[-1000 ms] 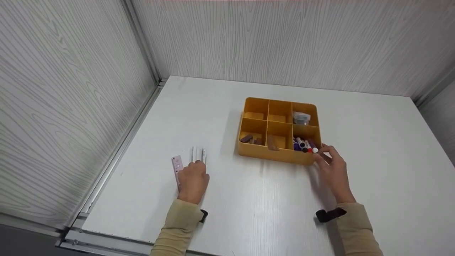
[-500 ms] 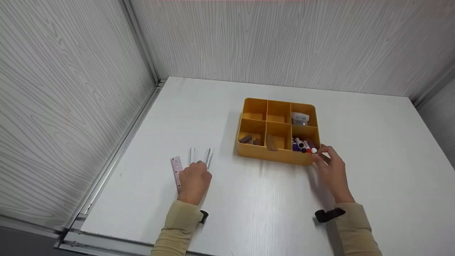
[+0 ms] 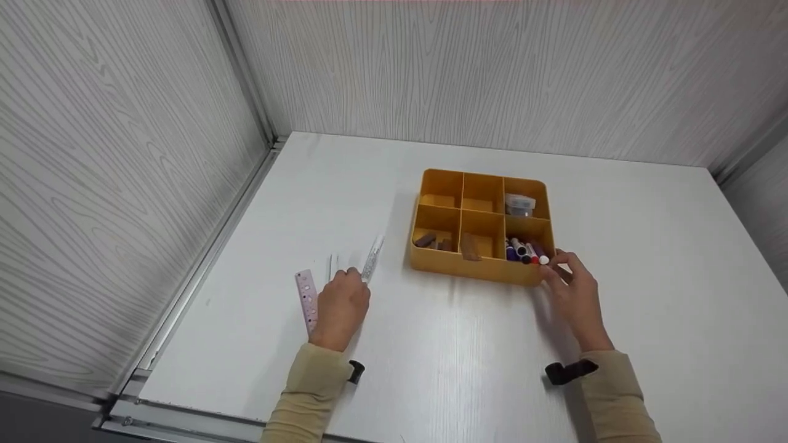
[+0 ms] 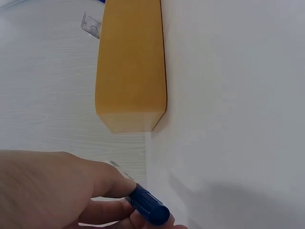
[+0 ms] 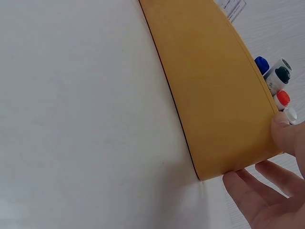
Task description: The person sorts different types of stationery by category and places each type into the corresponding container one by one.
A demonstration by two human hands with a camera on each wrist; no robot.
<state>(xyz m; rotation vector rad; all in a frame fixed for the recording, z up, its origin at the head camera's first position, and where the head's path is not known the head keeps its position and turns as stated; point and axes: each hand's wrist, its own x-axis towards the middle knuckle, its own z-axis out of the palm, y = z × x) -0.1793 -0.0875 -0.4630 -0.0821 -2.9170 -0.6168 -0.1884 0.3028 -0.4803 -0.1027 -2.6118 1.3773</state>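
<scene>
My left hand (image 3: 343, 307) pinches a pen (image 3: 372, 259) at the left of the table. Its blue end (image 4: 151, 208) shows in the left wrist view, sticking out past the thumb. A pink ruler (image 3: 306, 295) with cut-out holes lies to the left of that hand, partly under it. Slim white pens (image 3: 332, 264) reach out beyond the knuckles. My right hand (image 3: 575, 298) grips the near right corner of a yellow compartment box (image 3: 474, 266). In the right wrist view its thumb lies by the rim and its fingers are against the side.
Several markers (image 3: 526, 251) fill the box's near right compartment. A small clear container (image 3: 520, 205) sits behind them. Brown pieces (image 3: 426, 240) lie in the near left compartment. A clear strip (image 3: 470, 247) leans over the near middle wall. Panels (image 3: 492, 74) enclose the table.
My left hand has shifted slightly right, and the pen in it has swung out to the right, apart from the other slim pens. The right hand stays at the box corner.
</scene>
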